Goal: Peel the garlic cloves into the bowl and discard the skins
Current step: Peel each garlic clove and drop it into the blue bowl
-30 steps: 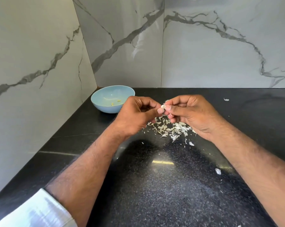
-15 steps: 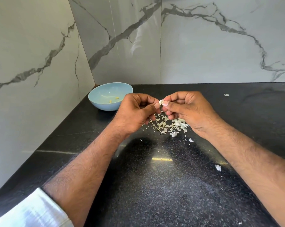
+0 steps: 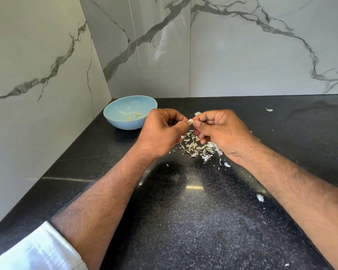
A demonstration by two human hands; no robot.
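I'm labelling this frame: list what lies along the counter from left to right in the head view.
Blue bowl → left hand → garlic clove pinched between both hands → right hand → stray skin flake. The skin pile sits under the hands, so it is left unplaced.

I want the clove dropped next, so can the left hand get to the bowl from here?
Probably yes: the bowl sits just beyond the left hand, with bare counter between, though that hand is pinching the clove.
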